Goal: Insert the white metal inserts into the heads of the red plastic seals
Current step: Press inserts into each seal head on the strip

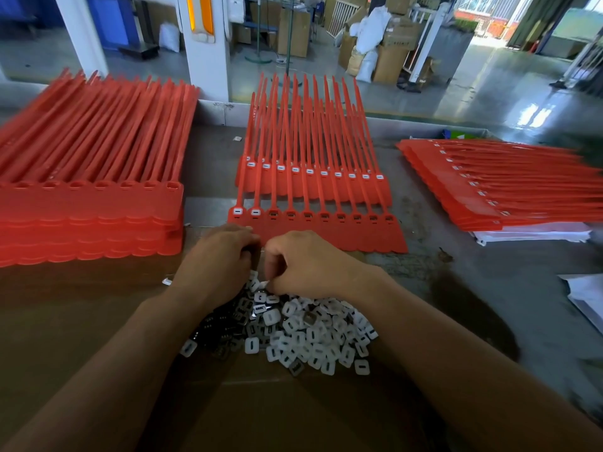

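A strip of joined red seals [326, 236] lies in front of me, tails pointing away. Its two leftmost heads [246, 211] hold white inserts; the other heads show dark openings. Behind it lies a second strip [313, 187] with every head filled. A heap of white inserts [313, 340] sits on brown cardboard just below my hands. My left hand [222, 256] is curled at the strip's near edge, its fingertips hidden. My right hand [300, 265] is beside it, pinching a white insert [263, 284] above the heap.
A tall stack of red seal strips with open heads [91, 216] stands at the left. Another stack with filled heads [499, 190] lies at the right on white sheets. White paper [584, 298] lies at the right edge. Factory floor and boxes lie beyond the table.
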The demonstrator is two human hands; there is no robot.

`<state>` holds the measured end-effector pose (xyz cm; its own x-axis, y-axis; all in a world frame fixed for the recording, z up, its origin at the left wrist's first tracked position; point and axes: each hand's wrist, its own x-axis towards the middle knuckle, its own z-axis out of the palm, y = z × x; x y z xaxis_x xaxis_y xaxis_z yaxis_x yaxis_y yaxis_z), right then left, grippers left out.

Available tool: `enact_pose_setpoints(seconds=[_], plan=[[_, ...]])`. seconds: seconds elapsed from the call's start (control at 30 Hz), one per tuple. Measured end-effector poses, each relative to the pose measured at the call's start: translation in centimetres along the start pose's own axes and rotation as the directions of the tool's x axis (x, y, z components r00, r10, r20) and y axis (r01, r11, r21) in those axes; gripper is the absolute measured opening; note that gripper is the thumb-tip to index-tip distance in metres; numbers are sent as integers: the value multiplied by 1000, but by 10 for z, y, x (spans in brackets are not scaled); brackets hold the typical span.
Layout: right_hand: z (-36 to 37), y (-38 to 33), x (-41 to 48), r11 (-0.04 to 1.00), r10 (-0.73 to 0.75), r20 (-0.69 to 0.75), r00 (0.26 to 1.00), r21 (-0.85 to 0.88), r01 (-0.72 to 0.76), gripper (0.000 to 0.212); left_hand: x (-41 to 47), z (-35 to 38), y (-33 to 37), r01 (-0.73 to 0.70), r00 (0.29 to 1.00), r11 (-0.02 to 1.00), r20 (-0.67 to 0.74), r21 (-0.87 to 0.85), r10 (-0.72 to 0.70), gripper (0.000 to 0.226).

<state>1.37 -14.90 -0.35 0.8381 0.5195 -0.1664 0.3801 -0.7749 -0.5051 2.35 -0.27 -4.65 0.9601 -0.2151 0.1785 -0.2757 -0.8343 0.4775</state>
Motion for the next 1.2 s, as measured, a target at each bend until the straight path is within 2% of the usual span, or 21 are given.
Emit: enact_pose_setpoints(seconds=[0.07, 0.13, 0.23, 0.37, 0.57, 0.67, 0.8, 0.93, 1.2], plan=[[0, 3, -3, 997, 21, -53, 998, 82, -17, 21, 0, 0, 0, 4, 1000, 1000, -3, 7, -4, 40], [0, 5, -4, 990, 31, -113, 993, 142, -15, 21, 0, -1, 1, 6, 1000, 1000, -6, 8, -6, 40], [1, 10, -2, 987, 10, -154, 988, 158, 15, 10, -1, -1, 1, 3, 1000, 1000, -7, -2, -3, 40], [-4, 18, 3, 986, -3, -229, 974, 161, 41, 10, -1, -1, 2, 9, 1000, 1000, -19, -25, -9, 38], [-16, 29, 16, 974, 97, -373, 923, 224, -12, 15, -1, -1, 3, 14, 1000, 1000, -24, -26, -15, 38], [-23, 32, 28, 958, 178, -387, 905, 277, -70, 11, -1, -1, 3, 21, 999, 999, -24, -31, -21, 39], [-25, 32, 47, 957, 210, -416, 885, 273, -98, 22, -3, -2, 3, 26, 999, 999, -21, -38, -27, 39], [-22, 35, 65, 941, 270, -430, 862, 306, -142, 13, -3, -2, 4, 24, 999, 999, -24, -35, -25, 38], [-13, 40, 81, 937, 321, -352, 879, 253, -241, 14, -3, -3, 4, 24, 999, 999, -27, -36, -25, 38]])
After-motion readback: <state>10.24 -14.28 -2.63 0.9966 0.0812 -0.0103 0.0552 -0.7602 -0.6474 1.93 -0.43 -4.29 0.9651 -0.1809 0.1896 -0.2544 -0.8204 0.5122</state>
